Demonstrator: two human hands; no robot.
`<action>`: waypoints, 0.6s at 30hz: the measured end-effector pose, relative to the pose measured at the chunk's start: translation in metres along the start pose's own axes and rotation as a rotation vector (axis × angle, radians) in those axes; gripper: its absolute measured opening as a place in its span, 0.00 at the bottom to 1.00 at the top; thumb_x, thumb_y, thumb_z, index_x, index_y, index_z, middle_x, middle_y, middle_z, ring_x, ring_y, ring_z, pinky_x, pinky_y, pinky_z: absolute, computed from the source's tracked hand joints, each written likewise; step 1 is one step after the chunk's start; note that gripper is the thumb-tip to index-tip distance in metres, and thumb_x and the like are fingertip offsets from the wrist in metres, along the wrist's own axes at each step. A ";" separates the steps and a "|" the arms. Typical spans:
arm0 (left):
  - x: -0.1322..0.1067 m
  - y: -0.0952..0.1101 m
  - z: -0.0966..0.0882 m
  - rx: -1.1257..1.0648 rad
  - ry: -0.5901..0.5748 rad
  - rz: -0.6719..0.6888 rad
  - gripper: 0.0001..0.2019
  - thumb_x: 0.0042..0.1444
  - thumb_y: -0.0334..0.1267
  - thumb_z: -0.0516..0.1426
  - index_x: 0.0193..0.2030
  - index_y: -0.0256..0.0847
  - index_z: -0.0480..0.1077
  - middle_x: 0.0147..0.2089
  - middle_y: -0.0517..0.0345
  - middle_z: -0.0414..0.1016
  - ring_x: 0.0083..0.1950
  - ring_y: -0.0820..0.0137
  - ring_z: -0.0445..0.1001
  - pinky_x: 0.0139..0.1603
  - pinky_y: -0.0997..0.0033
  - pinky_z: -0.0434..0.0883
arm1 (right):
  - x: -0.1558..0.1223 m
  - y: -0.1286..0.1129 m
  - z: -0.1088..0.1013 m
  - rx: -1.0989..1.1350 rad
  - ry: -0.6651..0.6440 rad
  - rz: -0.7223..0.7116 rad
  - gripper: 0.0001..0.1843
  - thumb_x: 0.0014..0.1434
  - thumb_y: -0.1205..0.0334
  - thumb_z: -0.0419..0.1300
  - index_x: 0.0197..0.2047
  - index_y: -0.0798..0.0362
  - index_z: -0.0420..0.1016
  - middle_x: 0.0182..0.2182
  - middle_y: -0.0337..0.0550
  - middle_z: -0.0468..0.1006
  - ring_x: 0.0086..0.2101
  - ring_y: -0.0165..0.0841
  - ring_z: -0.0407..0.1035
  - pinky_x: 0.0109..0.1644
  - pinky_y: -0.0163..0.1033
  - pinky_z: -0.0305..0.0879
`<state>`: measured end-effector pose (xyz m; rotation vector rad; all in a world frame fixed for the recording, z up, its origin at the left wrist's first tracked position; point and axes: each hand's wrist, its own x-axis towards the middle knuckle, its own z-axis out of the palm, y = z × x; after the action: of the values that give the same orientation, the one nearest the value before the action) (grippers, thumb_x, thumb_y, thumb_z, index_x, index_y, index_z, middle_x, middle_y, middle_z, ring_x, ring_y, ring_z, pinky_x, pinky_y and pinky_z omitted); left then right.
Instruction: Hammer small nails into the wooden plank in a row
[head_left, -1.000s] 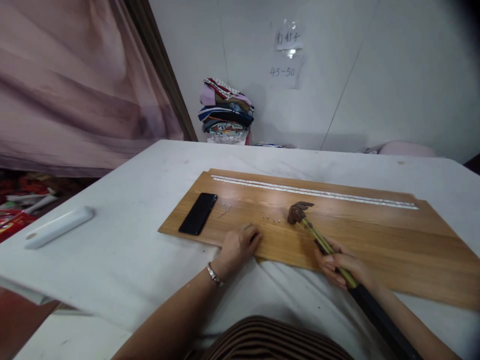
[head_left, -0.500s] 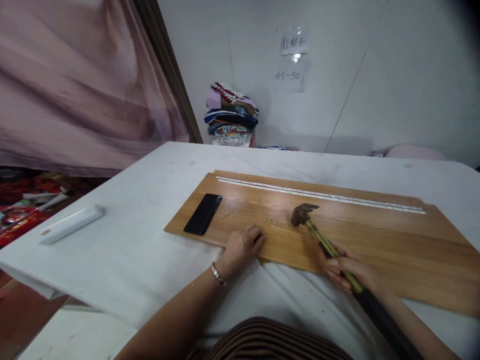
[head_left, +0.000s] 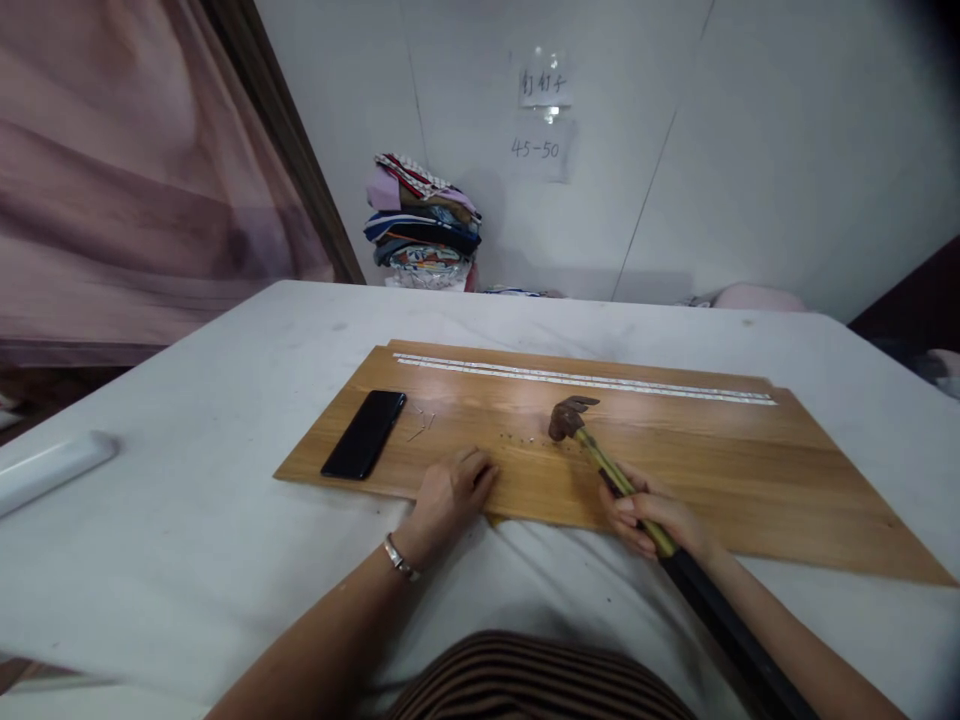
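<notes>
A long wooden board [head_left: 720, 470] lies on the white table [head_left: 225, 520]. My right hand [head_left: 652, 518] is closed round the yellow handle of a claw hammer [head_left: 570, 420], whose rusty head rests on the board next to a short row of tiny nails [head_left: 521, 437]. My left hand [head_left: 450, 492] lies on the board's near edge with its fingers curled, and nothing shows in it. A silver bracelet sits on that wrist. A black phone [head_left: 365, 447] lies on the left end of the board, with a few loose nails [head_left: 420, 422] beside it.
A pale strip [head_left: 585, 379] runs along the board's far edge. A white oblong object [head_left: 52, 468] lies at the table's left. Folded clothes [head_left: 421, 225] are stacked against the white wall, under paper notes. A pink curtain hangs at left.
The view has swung a little to the right, so everything sits further left in the picture. Hands, hammer and board keep the same positions relative to one another.
</notes>
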<state>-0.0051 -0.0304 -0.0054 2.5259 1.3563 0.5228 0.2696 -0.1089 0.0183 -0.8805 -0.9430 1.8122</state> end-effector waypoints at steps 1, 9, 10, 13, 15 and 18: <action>0.000 0.000 0.000 0.006 0.001 -0.003 0.12 0.64 0.41 0.48 0.32 0.41 0.66 0.34 0.58 0.72 0.33 0.72 0.70 0.33 0.73 0.62 | 0.000 0.000 0.000 0.003 0.006 -0.003 0.12 0.48 0.61 0.63 0.36 0.52 0.66 0.17 0.27 0.63 0.10 0.18 0.48 0.10 0.25 0.49; 0.001 0.000 0.000 0.000 0.007 -0.009 0.12 0.64 0.41 0.49 0.32 0.42 0.67 0.33 0.59 0.72 0.33 0.72 0.69 0.34 0.73 0.63 | 0.003 0.004 0.000 0.041 0.006 0.019 0.12 0.47 0.62 0.63 0.35 0.53 0.65 0.16 0.26 0.63 0.09 0.18 0.48 0.09 0.25 0.51; 0.001 0.000 -0.001 -0.005 0.005 -0.008 0.12 0.63 0.41 0.49 0.32 0.42 0.67 0.33 0.59 0.72 0.33 0.72 0.69 0.34 0.73 0.63 | 0.003 0.003 0.000 0.043 0.006 0.024 0.12 0.47 0.63 0.63 0.35 0.53 0.65 0.16 0.26 0.63 0.09 0.18 0.48 0.09 0.24 0.51; 0.001 -0.001 0.000 -0.011 -0.004 0.000 0.12 0.64 0.42 0.49 0.32 0.41 0.67 0.34 0.58 0.72 0.34 0.72 0.70 0.34 0.72 0.63 | 0.002 0.002 0.000 0.038 0.000 0.029 0.12 0.47 0.63 0.63 0.35 0.53 0.65 0.17 0.27 0.63 0.10 0.18 0.48 0.10 0.24 0.51; 0.000 -0.001 0.000 -0.007 -0.004 0.001 0.12 0.64 0.42 0.48 0.32 0.41 0.66 0.34 0.58 0.72 0.34 0.72 0.70 0.34 0.72 0.63 | 0.002 0.001 0.000 0.031 -0.007 0.016 0.11 0.48 0.63 0.62 0.35 0.53 0.64 0.17 0.27 0.64 0.10 0.18 0.48 0.10 0.24 0.51; 0.000 -0.002 0.000 -0.003 0.000 -0.001 0.12 0.64 0.42 0.48 0.33 0.42 0.67 0.35 0.59 0.72 0.34 0.72 0.70 0.34 0.72 0.63 | 0.002 0.002 -0.002 0.031 -0.019 -0.020 0.10 0.49 0.63 0.61 0.34 0.52 0.64 0.17 0.27 0.64 0.10 0.18 0.49 0.10 0.24 0.51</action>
<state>-0.0062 -0.0296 -0.0064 2.5225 1.3557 0.5248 0.2698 -0.1074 0.0151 -0.8331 -0.9302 1.8166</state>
